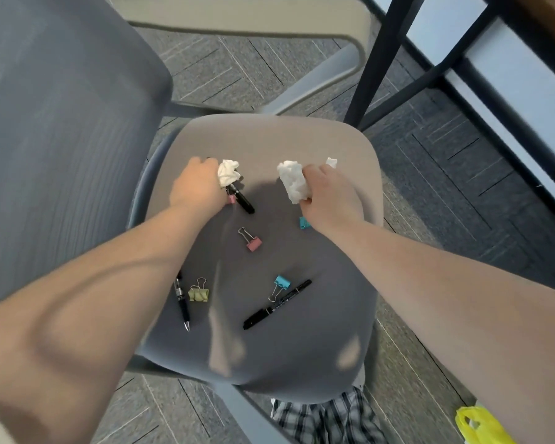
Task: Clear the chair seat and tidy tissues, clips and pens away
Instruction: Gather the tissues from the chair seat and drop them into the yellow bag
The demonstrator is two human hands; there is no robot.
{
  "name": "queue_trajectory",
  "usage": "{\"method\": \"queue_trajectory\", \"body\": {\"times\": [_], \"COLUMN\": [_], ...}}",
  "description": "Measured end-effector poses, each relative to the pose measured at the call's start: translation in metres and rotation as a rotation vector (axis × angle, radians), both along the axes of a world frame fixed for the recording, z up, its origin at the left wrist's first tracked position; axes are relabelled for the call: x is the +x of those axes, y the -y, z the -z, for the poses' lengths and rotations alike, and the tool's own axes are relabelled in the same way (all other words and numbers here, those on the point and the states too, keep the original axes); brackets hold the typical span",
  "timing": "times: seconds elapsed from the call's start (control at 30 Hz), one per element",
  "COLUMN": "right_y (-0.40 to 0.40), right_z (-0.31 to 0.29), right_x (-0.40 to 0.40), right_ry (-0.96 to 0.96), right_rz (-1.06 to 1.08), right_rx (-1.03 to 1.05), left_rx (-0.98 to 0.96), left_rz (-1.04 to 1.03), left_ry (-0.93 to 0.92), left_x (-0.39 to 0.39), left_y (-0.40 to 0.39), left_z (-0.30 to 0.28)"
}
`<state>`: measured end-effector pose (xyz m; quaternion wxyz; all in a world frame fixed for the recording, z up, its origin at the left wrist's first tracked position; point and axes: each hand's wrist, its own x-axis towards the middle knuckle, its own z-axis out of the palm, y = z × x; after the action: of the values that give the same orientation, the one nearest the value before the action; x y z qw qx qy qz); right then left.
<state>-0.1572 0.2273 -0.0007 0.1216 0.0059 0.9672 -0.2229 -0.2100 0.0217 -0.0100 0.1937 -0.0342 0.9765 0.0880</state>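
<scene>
**Tissues first, both hands at once**

While both hands are already on tissues, the sensible course is to finish gathering the soft things before the small hard ones. From the head view, the left hand is closed around a crumpled tissue at the far left of the chair seat, right above a black marker and a pink clip partly hidden beneath it. The right hand grips a second tissue; a third scrap lies just beyond its knuckles. Lift straight up so nothing drags the marker. Left lying nearer are a pink clip, a green clip, two blue clips, a pen and another marker.
</scene>
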Motion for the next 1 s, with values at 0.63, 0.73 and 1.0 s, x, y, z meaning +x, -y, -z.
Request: {"method": "queue_trajectory", "body": {"times": [0.63,0.73,1.0], "right_y": [-0.114,-0.153,-0.241], "right_z": [-0.049,-0.036,-0.010], "right_x": [0.125,0.184,0.375], "right_ry": [0.159,0.174,0.220], "right_rz": [0.177,0.363,0.805], "right_rx": [-0.025,-0.011,0.003], "left_rx": [-0.005,-0.008,0.031], "left_rz": [0.359,0.529,0.910], "left_ry": [0.084,0.117,0.243], "left_x": [0.112,0.144,0.270], "left_y": [-0.148,-0.197,-0.323], "left_z": [-0.077,-0.068,-0.035]}}
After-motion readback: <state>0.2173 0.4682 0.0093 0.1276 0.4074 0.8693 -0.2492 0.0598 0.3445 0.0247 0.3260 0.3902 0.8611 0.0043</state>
